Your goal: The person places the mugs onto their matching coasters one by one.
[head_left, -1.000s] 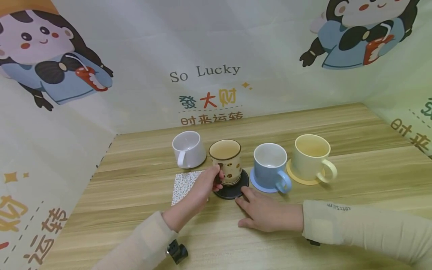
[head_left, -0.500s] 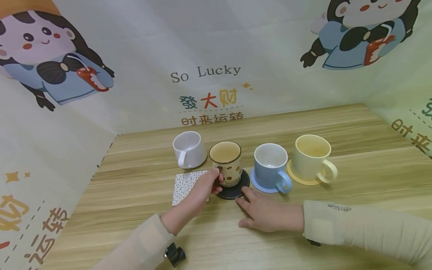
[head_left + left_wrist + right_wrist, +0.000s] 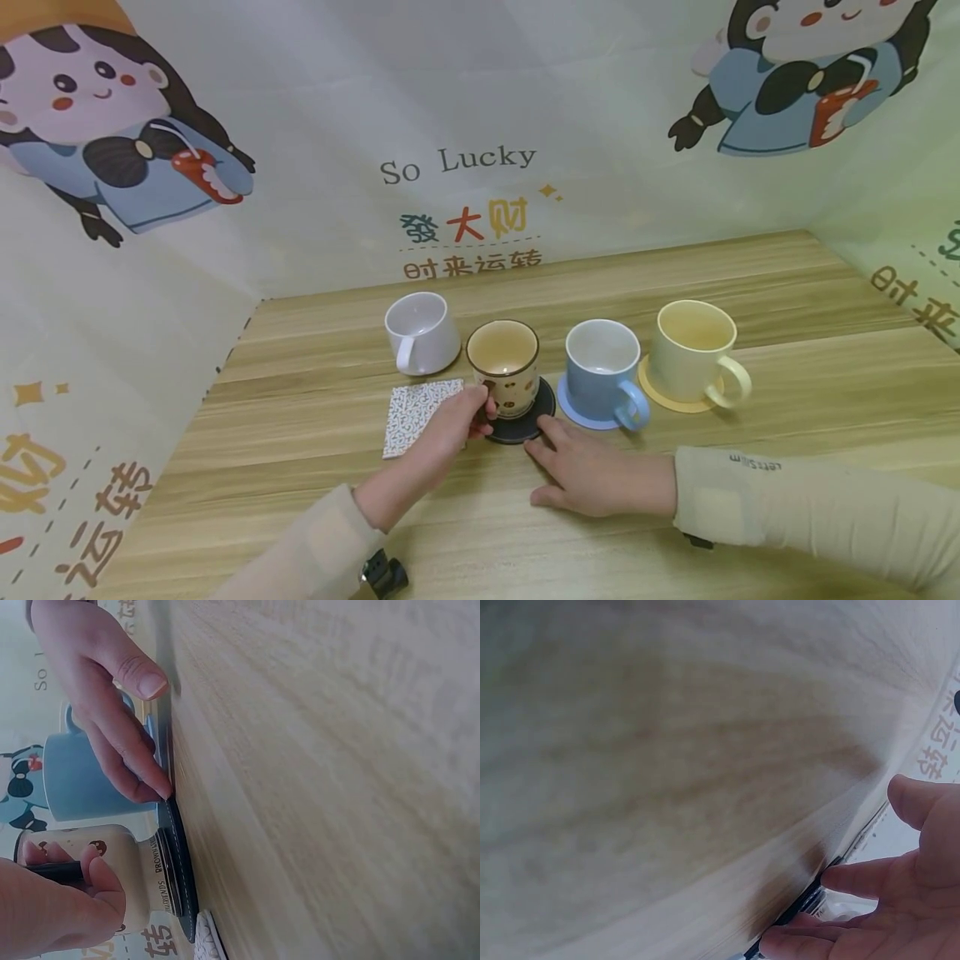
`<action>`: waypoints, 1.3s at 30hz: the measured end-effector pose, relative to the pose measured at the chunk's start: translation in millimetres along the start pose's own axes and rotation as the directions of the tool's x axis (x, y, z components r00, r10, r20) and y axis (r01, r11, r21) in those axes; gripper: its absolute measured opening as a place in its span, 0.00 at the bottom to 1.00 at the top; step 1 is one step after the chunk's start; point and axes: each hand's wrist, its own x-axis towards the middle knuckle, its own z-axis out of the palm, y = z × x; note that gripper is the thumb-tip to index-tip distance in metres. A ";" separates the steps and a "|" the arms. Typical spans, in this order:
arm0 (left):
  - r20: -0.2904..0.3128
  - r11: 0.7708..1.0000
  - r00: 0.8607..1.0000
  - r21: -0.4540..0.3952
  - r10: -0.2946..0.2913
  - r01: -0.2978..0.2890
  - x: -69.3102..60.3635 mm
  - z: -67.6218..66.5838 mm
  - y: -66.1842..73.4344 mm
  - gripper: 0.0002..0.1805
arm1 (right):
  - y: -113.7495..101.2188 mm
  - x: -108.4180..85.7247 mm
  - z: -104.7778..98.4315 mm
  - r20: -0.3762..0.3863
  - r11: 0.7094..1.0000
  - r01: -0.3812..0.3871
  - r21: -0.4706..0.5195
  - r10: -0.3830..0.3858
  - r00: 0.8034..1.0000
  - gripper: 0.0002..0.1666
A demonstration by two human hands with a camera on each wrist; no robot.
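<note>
In the head view my left hand (image 3: 450,425) grips the dark handle of a beige mug (image 3: 514,392) printed with small brown figures. The mug stands upright over a round black coaster (image 3: 517,431); the left wrist view shows its base close against the coaster (image 3: 181,862). Fingertips of my right hand (image 3: 581,471) touch the coaster's near right edge, fingers extended. The right wrist view also shows that hand (image 3: 877,900) at the black edge. A square patterned coaster (image 3: 420,408) lies partly behind my left hand.
A white mug (image 3: 431,346) stands directly on the wooden table (image 3: 315,400), behind the square coaster. To the right, a blue mug (image 3: 596,387) sits on a blue coaster (image 3: 573,411), and a yellow mug (image 3: 686,367) on a yellow coaster (image 3: 651,385). A printed cloth (image 3: 330,225) hangs behind.
The beige mug has come slightly lower and nearer to me over the black coaster, with my left hand moving along. My right hand stays in place.
</note>
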 end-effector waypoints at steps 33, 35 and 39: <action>-0.215 0.988 0.976 -0.137 0.038 -0.068 -6.5 -55.0 -9.0 0.17 | -14.5 -8.3 -9.3 0.032 0.991 0.058 0.117 -0.063 0.998 0.39; -0.273 0.991 0.962 -0.118 0.026 -0.061 -3.0 -65.8 -9.6 0.16 | -20.5 -6.7 -10.8 0.032 0.989 0.097 0.109 -0.101 0.994 0.39; -0.342 0.999 0.940 -0.029 0.017 -0.028 5.9 -82.2 -11.2 0.16 | -32.4 -0.4 -13.3 0.052 0.987 0.125 0.099 -0.130 0.990 0.39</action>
